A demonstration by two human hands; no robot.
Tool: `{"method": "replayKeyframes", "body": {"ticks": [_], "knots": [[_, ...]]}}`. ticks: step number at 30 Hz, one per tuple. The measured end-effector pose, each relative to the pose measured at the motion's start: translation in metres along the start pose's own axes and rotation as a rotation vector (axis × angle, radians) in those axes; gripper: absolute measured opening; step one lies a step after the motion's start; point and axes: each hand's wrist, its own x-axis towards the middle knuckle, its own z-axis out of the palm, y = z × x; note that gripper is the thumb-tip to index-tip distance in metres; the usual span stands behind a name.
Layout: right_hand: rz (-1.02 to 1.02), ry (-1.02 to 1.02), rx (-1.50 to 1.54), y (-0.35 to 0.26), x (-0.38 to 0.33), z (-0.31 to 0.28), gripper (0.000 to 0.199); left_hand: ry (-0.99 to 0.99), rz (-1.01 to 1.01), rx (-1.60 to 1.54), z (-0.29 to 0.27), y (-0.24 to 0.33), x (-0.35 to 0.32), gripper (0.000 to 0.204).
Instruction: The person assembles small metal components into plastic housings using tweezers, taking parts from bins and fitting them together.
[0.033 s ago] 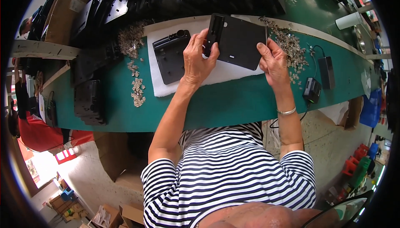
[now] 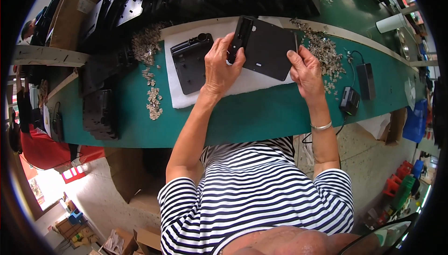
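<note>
My left hand (image 2: pixel 221 65) grips a flat black plastic panel (image 2: pixel 269 50) by its thicker ridged end, thumb in front and fingers behind. The panel is held up, tilted, above a white cloth. My right hand (image 2: pixel 306 73) is at the panel's right edge, thumb and fingers pinched together. Whatever is between those fingertips, if anything, is too small to make out. A second black panel (image 2: pixel 186 68) with a tube-like end lies on the white cloth (image 2: pixel 179 100), left of my left hand. Small metal clips lie in a right pile (image 2: pixel 323 52) and a left pile (image 2: pixel 148 45).
Black plastic parts (image 2: pixel 205 1) stand in a row along the back of the green table (image 2: pixel 261 115). More black parts (image 2: pixel 100 115) are stacked at left. A black adapter (image 2: pixel 367 81) and small corded device (image 2: pixel 350 100) lie at right. A wooden strip (image 2: pixel 345 32) runs behind the cloth.
The panel has turned slightly, its right side shifting a little to the left, away from my right fingers. My hands stay almost in place.
</note>
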Motion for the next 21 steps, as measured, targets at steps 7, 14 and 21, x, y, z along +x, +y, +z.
{"method": "replayKeyframes", "body": {"ticks": [7,14,21], "knots": [[-0.346,0.234,-0.876,-0.024,-0.008,-0.01,0.014,-0.297,0.061,0.057,-0.02,-0.01,0.015,0.031],[-0.589,-0.198,-1.237,-0.009,0.015,0.018,0.009,-0.351,0.116,0.179,-0.015,-0.008,0.02,0.027],[-0.639,-0.27,-1.306,0.006,0.042,0.024,0.003,-0.366,-0.097,0.033,-0.014,-0.007,0.02,0.027]]}}
